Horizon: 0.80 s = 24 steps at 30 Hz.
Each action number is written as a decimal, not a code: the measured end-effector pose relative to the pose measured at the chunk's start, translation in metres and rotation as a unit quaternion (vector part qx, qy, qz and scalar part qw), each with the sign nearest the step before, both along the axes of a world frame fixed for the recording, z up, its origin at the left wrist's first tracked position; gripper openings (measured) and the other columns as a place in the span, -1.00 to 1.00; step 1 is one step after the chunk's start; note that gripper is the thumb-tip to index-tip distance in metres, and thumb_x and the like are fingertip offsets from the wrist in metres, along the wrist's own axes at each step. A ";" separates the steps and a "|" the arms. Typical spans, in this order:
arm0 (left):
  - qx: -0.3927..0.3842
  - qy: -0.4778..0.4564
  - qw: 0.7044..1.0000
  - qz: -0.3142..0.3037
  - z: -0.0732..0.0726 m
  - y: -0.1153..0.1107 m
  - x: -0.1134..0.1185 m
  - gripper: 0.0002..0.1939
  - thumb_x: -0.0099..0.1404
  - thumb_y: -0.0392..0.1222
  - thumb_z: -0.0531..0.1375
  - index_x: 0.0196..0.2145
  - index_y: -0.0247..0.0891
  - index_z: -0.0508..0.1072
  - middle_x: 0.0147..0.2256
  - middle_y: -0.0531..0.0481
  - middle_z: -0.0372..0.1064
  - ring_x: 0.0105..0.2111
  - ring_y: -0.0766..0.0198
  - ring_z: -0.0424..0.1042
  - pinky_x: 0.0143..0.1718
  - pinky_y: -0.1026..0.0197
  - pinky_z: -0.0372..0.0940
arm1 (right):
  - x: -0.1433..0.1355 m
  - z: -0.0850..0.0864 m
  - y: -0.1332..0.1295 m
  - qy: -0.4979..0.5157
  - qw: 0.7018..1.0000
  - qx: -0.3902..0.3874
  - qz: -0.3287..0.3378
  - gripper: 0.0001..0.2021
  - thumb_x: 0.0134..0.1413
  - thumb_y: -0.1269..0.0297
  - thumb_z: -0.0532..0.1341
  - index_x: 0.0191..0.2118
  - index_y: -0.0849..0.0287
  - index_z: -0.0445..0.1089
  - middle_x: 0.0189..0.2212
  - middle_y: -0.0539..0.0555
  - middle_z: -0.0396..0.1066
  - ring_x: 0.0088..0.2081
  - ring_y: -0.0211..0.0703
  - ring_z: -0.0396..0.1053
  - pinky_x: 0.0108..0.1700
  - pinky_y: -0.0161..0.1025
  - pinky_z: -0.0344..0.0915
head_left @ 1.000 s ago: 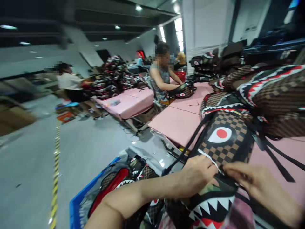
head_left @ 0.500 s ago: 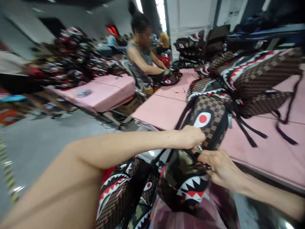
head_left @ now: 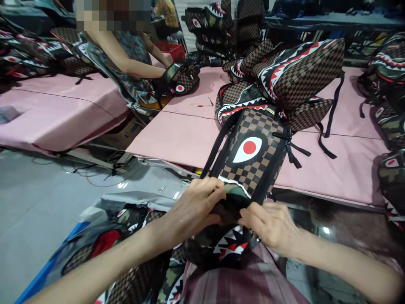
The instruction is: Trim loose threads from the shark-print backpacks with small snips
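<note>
A brown checkered backpack (head_left: 253,169) with a red-and-white eye patch leans from the pink table edge down to my lap. Its lower part shows camouflage cloth and white shark teeth. My left hand (head_left: 201,202) grips the bag's fabric at its left side, fingers bent. On the right side, my right hand (head_left: 268,223) pinches the bag's edge near the black strap. Dark folds lie between the two hands. Behind it, more shark-mouth backpacks (head_left: 297,71) are piled on the pink table (head_left: 186,139).
A seated person (head_left: 126,63) handles another bag (head_left: 186,80) across the table. Below left, a blue-edged container (head_left: 53,266) holds more backpacks. Further bags (head_left: 392,109) stand at the right edge. A red bin (head_left: 172,51) is behind the person.
The view has turned right and down. My hands have moved apart; my left hand now holds the bag's left side. The bag's camouflage front has folded down lower.
</note>
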<state>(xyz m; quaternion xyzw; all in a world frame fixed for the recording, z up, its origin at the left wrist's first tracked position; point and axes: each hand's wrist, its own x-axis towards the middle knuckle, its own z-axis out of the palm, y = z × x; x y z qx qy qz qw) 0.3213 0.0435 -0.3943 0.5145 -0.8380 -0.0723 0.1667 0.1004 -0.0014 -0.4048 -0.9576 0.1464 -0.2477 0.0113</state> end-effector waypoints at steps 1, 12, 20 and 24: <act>-0.031 -0.013 0.999 0.015 -0.007 0.007 -0.003 -0.75 0.06 -0.27 0.26 -0.30 -0.31 0.30 -0.22 -0.03 0.28 -0.23 0.18 0.19 -0.24 0.12 0.10 | -0.002 -0.005 0.004 0.014 1.000 -0.010 0.009 -0.83 0.16 0.43 0.03 -0.26 0.34 0.34 -0.51 0.04 0.24 -0.58 -0.31 0.02 -0.57 -0.28 -0.12; -0.211 0.042 0.975 -0.060 -0.064 0.036 -0.006 -0.86 0.27 -0.41 0.00 -0.43 -0.35 0.26 -0.37 0.02 0.36 -0.27 0.23 0.15 -0.24 0.12 0.04 | -0.012 -0.042 0.021 0.050 0.997 -0.022 0.061 -0.77 0.15 0.44 0.02 -0.12 0.35 0.33 -0.34 0.08 0.38 -0.52 -0.31 0.15 -0.54 -0.28 0.00; -0.173 0.060 0.982 -0.041 -0.057 0.041 -0.009 -0.91 0.24 -0.39 0.05 -0.43 -0.35 0.26 -0.37 -0.02 0.33 -0.24 0.21 0.19 -0.23 0.14 0.09 | -0.006 -0.037 0.020 0.010 0.997 -0.005 0.080 -0.78 0.16 0.48 0.00 -0.11 0.34 0.29 -0.29 0.07 0.40 -0.51 -0.32 0.18 -0.54 -0.29 0.03; -0.125 0.082 0.987 -0.051 -0.041 0.038 -0.029 -0.84 0.23 -0.29 0.09 -0.23 -0.40 0.31 -0.31 -0.07 0.34 -0.26 0.23 0.26 -0.18 0.12 0.16 | -0.007 -0.025 0.014 -0.002 0.997 0.048 0.064 -0.82 0.20 0.44 -0.01 -0.18 0.29 0.31 -0.33 0.04 0.39 -0.49 -0.34 0.23 -0.54 -0.32 0.07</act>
